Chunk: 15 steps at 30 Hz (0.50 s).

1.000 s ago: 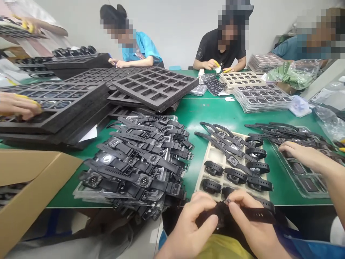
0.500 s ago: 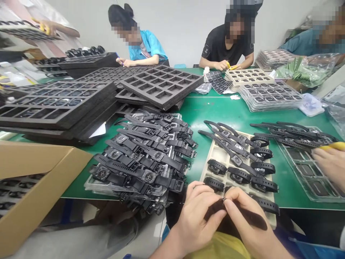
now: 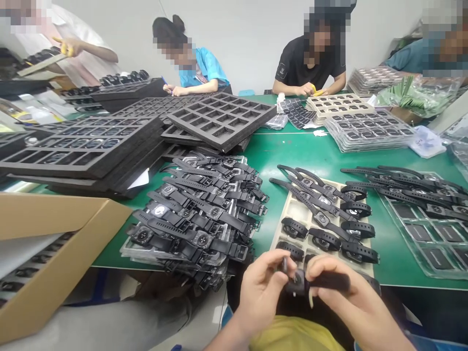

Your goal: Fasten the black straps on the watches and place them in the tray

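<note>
A smartwatch (image 3: pixel 297 283) with a black strap is held low between my hands, its sensor side facing me. My left hand (image 3: pixel 261 290) pinches one strap end beside the watch body. On the other side my right hand (image 3: pixel 353 295) grips the other strap half, its fingers closed around it. A small pale strip hangs by my right fingers; I cannot make out what it is. Just beyond my hands lies a cream tray (image 3: pixel 300 209) of watches, some with looped straps and some laid flat. To its left rises a pile of black-strapped watches (image 3: pixel 201 209) on clear plastic trays.
Black foam trays (image 3: pixel 221 119) are stacked at the back left. An open cardboard box (image 3: pixel 69 258) stands front left. On the right are a clear tray (image 3: pixel 413 229) with watches across it and stacked clear trays (image 3: pixel 369 129). Several co-workers (image 3: pixel 310 63) sit or stand around the green table.
My hands have moved apart, and the watch body now shows between them. A co-worker's hand has left the clear tray on the right. At far left, another co-worker's hand and tray have shifted.
</note>
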### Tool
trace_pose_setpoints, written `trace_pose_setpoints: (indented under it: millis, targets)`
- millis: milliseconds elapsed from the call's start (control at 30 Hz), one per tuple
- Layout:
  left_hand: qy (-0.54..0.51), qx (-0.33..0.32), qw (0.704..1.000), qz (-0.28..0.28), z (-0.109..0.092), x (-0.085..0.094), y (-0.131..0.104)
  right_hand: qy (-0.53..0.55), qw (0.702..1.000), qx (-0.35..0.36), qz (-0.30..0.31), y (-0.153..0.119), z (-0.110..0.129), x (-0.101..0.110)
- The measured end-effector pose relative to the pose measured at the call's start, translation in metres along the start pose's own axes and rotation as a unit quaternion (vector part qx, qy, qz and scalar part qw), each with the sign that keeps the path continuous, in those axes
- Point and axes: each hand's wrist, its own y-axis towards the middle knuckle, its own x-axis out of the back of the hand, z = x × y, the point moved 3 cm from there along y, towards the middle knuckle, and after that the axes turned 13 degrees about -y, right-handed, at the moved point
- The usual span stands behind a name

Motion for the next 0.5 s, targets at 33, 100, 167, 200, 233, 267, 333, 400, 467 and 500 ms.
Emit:
trace_pose_setpoints:
  millis: [33, 100, 167, 200, 233, 267, 333, 400, 467, 500]
  targets:
    - [-0.067, 0.027, 0.997, -0.011, 0.004, 0.000, -0.001, -0.038, 0.999, 0.019, -0.011, -0.001, -0.002, 0.002]
    - [-0.166, 0.055, 0.984, -0.023, 0.011, -0.003, -0.002, -0.111, 0.992, 0.053, -0.017, -0.001, -0.006, 0.001]
    - [-0.216, 0.071, 0.973, -0.032, 0.017, -0.007, -0.004, -0.137, 0.989, 0.055, 0.002, -0.001, -0.013, -0.005]
    - [-0.224, 0.079, 0.971, -0.036, 0.019, -0.008, -0.005, -0.134, 0.990, 0.041, 0.015, -0.001, -0.018, -0.010]
    - [-0.225, 0.084, 0.970, -0.038, 0.021, -0.009, -0.007, -0.127, 0.992, 0.022, 0.017, -0.001, -0.023, -0.014]
    - [-0.219, 0.086, 0.971, -0.039, 0.022, -0.009, -0.009, -0.117, 0.993, 0.002, 0.010, -0.002, -0.028, -0.017]
    - [-0.188, 0.085, 0.978, -0.039, 0.023, -0.009, -0.012, -0.099, 0.994, -0.038, -0.026, -0.004, -0.035, -0.023]
    - [-0.154, 0.080, 0.984, -0.034, 0.022, -0.009, -0.013, -0.087, 0.991, -0.068, -0.071, -0.006, -0.039, -0.027]
    - [-0.136, 0.077, 0.987, -0.029, 0.020, -0.009, -0.012, -0.081, 0.987, -0.085, -0.109, -0.006, -0.039, -0.029]
    - [-0.130, 0.075, 0.988, -0.029, 0.020, -0.009, -0.011, -0.081, 0.986, -0.084, -0.116, -0.005, -0.037, -0.030]
